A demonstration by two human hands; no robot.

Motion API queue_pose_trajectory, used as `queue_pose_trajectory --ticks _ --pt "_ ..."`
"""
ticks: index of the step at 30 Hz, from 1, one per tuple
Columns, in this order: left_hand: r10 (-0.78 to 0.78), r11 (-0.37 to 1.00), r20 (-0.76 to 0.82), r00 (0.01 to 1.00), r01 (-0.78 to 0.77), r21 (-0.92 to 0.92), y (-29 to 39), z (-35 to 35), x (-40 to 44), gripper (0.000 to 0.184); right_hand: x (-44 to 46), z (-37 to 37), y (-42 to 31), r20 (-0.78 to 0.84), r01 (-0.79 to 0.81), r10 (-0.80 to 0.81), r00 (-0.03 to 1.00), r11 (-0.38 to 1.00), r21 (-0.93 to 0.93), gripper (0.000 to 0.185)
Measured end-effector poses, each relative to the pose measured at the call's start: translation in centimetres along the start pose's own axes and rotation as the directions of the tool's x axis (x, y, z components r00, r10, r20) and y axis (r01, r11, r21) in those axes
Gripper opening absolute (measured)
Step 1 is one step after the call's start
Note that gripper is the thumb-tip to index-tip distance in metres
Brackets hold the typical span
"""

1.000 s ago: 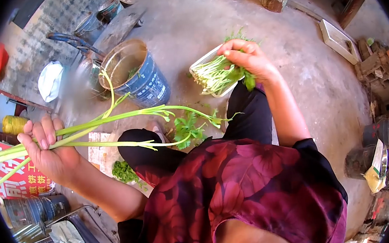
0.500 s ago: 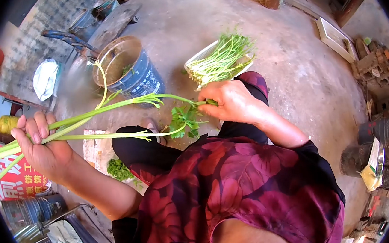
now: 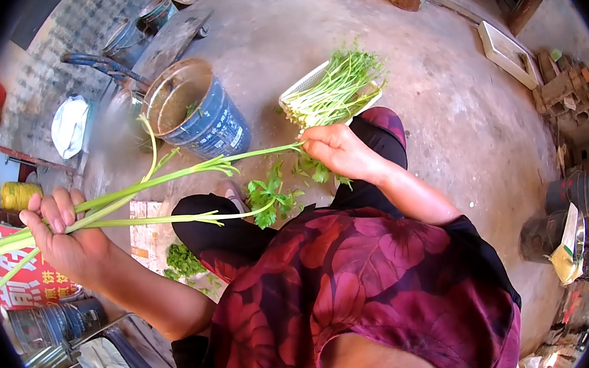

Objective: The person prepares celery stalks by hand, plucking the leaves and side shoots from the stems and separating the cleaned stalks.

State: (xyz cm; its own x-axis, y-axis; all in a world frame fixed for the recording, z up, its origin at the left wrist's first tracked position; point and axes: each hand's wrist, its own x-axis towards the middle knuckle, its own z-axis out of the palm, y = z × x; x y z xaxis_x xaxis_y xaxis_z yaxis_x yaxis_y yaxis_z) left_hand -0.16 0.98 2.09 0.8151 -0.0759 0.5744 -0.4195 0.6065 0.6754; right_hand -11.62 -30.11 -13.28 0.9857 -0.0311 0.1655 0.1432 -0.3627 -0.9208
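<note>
My left hand (image 3: 71, 228) is closed around several long green celery stalks (image 3: 195, 169), which stretch to the right across my lap. A leafy sprig (image 3: 268, 200) hangs from a lower stalk, above my knees. At the far end of the upper stalk, my right hand (image 3: 340, 150) pinches its tip, with leaves (image 3: 318, 171) dangling below the fingers. Just beyond the right hand, a white basket (image 3: 302, 83) holds a heap of thin green-stemmed vegetables (image 3: 338, 85). Torn-off leaves (image 3: 183, 259) lie on the floor by my left leg.
A blue bucket (image 3: 223, 127) with a rusty inside stands ahead, left of the basket. A hand cart (image 3: 167, 44) is behind it. A red sign (image 3: 18, 268) and a dark chair (image 3: 131, 359) are at left. Bricks (image 3: 578, 106) and a white tray (image 3: 507, 53) line the right.
The upper stalk's end is pulled straighter toward my right hand, which has shifted slightly and now shows leaves hanging under it. My left hand keeps its hold on the stalks.
</note>
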Motion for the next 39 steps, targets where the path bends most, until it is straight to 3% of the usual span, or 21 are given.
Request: queue_pose_trajectory --ticks 2,3,4,6,8,11,14,17,18,20,21,24,27,31,34,35,39 --pt "-0.020 1.000 0.061 0.998 0.020 -0.003 -0.4 0.3 -0.1 0.027 0.5 0.9 2.5 -0.086 -0.076 0.103 0.991 0.960 0.270 0.014" --pt "0.020 1.000 0.032 0.999 -0.020 0.002 -0.1 0.0 0.0 0.026 0.8 1.1 4.6 -0.212 -0.115 0.180 0.961 0.952 0.284 0.016" --pt "0.060 0.998 0.003 0.998 -0.060 0.007 0.5 -0.7 0.3 0.025 0.6 0.4 5.2 -0.234 -0.308 0.424 0.875 0.860 0.406 0.017" --pt "0.116 0.993 -0.021 0.993 -0.115 0.025 1.3 -1.0 0.7 0.024 0.1 0.0 6.6 -0.188 -0.377 0.535 0.823 0.764 0.523 0.018" --pt "0.113 0.992 0.002 0.994 -0.113 0.050 1.9 -0.8 1.1 0.023 0.0 0.1 7.5 -0.116 -0.251 0.380 0.918 0.781 0.572 0.018" --pt "0.122 0.990 -0.046 0.991 -0.119 0.079 1.4 -0.2 1.1 0.025 1.0 -1.5 5.4 -0.197 -0.110 0.252 0.947 0.835 0.540 0.024" --pt "0.110 0.992 -0.037 0.993 -0.108 0.065 0.9 -0.4 1.2 0.026 1.8 -3.5 3.9 -0.159 0.000 0.089 0.983 0.874 0.487 0.018" --pt "0.099 0.993 -0.045 0.994 -0.096 0.062 0.8 -0.1 1.1 0.027 2.3 -3.4 0.7 -0.114 0.072 -0.033 0.993 0.932 0.356 0.016" --pt "0.103 0.993 -0.059 0.993 -0.099 0.067 0.8 0.1 1.0 0.028 2.6 -3.2 0.1 -0.101 0.166 -0.142 0.985 0.946 0.280 0.024" --pt "0.085 0.996 -0.049 0.995 -0.083 0.045 0.6 0.3 1.0 0.029 2.4 -3.0 -2.8 0.123 0.056 -0.077 0.989 0.985 0.164 0.029" --pt "0.075 0.997 -0.045 0.996 -0.074 0.035 0.6 0.4 1.0 0.029 2.7 -2.3 -2.5 0.176 0.107 -0.127 0.976 0.987 0.116 0.032" --pt "0.074 0.996 -0.056 0.996 -0.072 0.048 0.8 0.6 0.9 0.030 3.1 -1.0 -1.6 0.371 0.055 -0.075 0.926 0.996 0.063 0.023" --pt "0.067 0.996 -0.030 0.997 -0.065 0.059 1.1 -0.1 0.9 0.029 2.6 -1.5 -0.8 0.244 0.180 -0.219 0.945 0.968 0.174 0.015" --pt "0.048 0.998 -0.023 0.999 -0.047 0.046 0.7 -0.4 1.2 0.029 2.6 -1.6 0.6 0.131 0.366 -0.386 0.913 0.918 0.153 0.011" --pt "0.049 0.998 -0.021 0.999 -0.048 0.038 0.8 -0.6 1.7 0.028 1.7 -2.2 0.2 0.274 0.047 -0.096 0.957 0.982 0.183 0.012" --pt "0.061 0.997 -0.045 0.997 -0.059 0.055 0.9 -0.3 1.8 0.028 1.5 -2.3 0.2 0.295 0.030 -0.064 0.953 0.993 0.116 0.013" --pt "0.062 0.998 -0.007 0.998 -0.061 0.034 1.5 -0.5 2.3 0.027 1.1 -2.0 0.4 0.279 0.035 -0.082 0.957 0.985 0.169 0.014"
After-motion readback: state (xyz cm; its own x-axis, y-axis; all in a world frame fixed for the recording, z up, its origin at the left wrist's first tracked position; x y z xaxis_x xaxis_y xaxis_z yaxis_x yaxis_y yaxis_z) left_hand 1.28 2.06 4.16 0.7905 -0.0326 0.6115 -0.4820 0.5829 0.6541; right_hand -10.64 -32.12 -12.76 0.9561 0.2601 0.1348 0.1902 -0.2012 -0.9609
